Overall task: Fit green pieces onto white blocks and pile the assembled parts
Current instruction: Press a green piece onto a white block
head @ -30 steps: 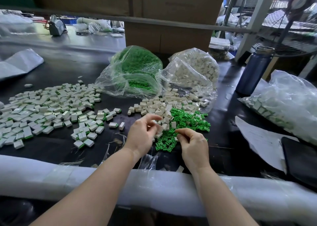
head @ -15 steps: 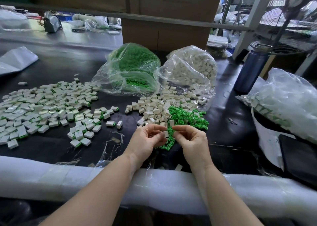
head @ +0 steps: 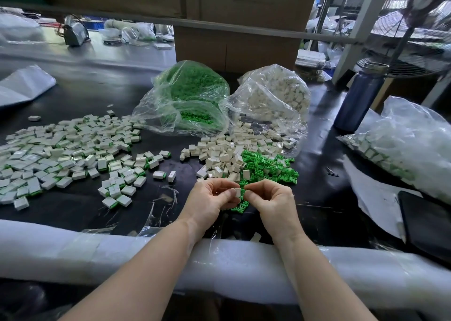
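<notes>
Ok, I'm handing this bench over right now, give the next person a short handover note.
Left hand pinches a white block. Right hand is pinched shut against it; a green piece there can't be seen.
Loose white blocks and loose green pieces lie just beyond the hands, spilled from their bags.
Done: a big pile of assembled parts at left.
Left: seat this one, add it to the pile, work through the loose stock.

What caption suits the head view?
Left hand holds white block; right hand brings green piece.
</notes>
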A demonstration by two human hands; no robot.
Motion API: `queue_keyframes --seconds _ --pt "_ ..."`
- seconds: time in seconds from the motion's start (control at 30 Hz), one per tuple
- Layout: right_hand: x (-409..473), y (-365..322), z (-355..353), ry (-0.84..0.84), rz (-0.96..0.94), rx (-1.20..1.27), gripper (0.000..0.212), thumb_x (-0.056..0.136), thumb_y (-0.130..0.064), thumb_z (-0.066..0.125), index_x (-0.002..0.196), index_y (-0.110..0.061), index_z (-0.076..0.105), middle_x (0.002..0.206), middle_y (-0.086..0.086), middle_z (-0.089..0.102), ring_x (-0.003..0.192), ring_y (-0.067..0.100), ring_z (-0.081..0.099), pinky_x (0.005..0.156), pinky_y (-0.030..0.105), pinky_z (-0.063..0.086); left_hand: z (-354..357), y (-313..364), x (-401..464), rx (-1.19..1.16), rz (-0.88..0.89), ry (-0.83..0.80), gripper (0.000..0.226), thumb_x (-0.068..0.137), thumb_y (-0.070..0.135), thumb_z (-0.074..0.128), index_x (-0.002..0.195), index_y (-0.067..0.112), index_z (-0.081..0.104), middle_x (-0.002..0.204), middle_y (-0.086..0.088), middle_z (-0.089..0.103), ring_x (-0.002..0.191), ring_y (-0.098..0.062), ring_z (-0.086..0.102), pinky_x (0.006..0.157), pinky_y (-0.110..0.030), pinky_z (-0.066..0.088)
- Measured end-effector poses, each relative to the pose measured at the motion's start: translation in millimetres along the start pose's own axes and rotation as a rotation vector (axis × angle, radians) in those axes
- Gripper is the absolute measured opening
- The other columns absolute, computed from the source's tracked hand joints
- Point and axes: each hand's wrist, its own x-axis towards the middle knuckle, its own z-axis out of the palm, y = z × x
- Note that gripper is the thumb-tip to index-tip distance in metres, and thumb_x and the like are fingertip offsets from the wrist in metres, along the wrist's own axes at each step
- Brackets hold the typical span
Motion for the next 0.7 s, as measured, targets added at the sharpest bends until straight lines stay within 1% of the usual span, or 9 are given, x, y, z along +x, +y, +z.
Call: queue_keyframes --seconds 0.13,0.2,0.3,0.43,0.47,0.6,0.7 --pt "0.3 0.5 1.0 0.002 0.009 -0.015 0.015 0.078 -0.003 0.071 0.071 -0.016 0.069 0.067 0.002 0.068 0.061 0.01 0.06 0.06 0.02 0.052 1.5 1.0 -0.7 -0.008 -0.002 0.008 0.009 0.086 -0.006 0.058 0.092 -0.005 0.065 0.079 -0.013 0.065 0.065 -0.012 0.066 0.066 -0.02 0.057" --pt "0.2 0.9 1.2 -0.02 0.016 0.007 0.011 0.079 -0.003 0.07 0.072 -0.013 0.069 0.067 0.005 0.068 0.059 0.01 0.059 0.06 0.022 0.051 1.2 1.4 -1.0 -0.018 -0.002 0.017 0.01 0.086 -0.006 0.058 0.092 -0.005 0.065 0.078 -0.014 0.066 0.064 -0.012 0.066 0.065 -0.02 0.056" --pt "0.0 1.2 1.6 -0.059 0.025 0.035 0.009 0.082 -0.003 0.066 0.076 -0.007 0.069 0.07 0.012 0.069 0.06 0.011 0.059 0.06 0.023 0.051 0.8 1.9 -1.4 -0.012 -0.001 0.013 0.01 0.086 -0.006 0.058 0.093 -0.006 0.065 0.083 -0.016 0.067 0.069 -0.016 0.067 0.067 -0.021 0.057" --pt "0.6 3.5 1.7 -0.056 0.005 -0.053 0.018 0.083 -0.002 0.065 0.083 -0.02 0.063 0.065 0.004 0.064 0.059 0.009 0.056 0.059 0.022 0.049 1.5 2.2 -3.2 0.07 0.028 -0.018 0.011 0.086 -0.005 0.058 0.087 0.001 0.067 0.079 -0.01 0.066 0.064 -0.01 0.066 0.064 -0.018 0.055" --pt "0.5 3.8 1.5 -0.057 0.004 -0.062 0.02 0.082 -0.002 0.065 0.084 -0.021 0.061 0.064 0.003 0.063 0.058 0.009 0.055 0.059 0.021 0.048 1.6 2.0 -3.4 0.095 0.033 -0.022 0.011 0.087 -0.004 0.058 0.087 0.001 0.068 0.078 -0.01 0.066 0.064 -0.009 0.066 0.063 -0.018 0.055" --pt "0.4 3.5 0.9 -0.073 0.004 -0.06 0.023 0.08 0.003 0.065 0.081 -0.019 0.06 0.059 -0.002 0.061 0.056 0.007 0.054 0.058 0.02 0.046 1.4 1.8 -3.6 0.175 0.047 -0.034 0.01 0.087 -0.004 0.058 0.091 -0.002 0.067 0.075 -0.009 0.066 0.06 -0.006 0.063 0.061 -0.015 0.052" --pt "0.4 2.4 0.0 -0.083 0.014 -0.029 0.023 0.079 0.006 0.064 0.08 -0.016 0.06 0.057 -0.003 0.06 0.052 0.004 0.053 0.055 0.017 0.045 1.1 2.4 -4.0 0.198 0.057 -0.053 0.01 0.087 -0.004 0.058 0.089 0.0 0.067 0.072 -0.006 0.065 0.058 -0.004 0.062 0.06 -0.014 0.051"
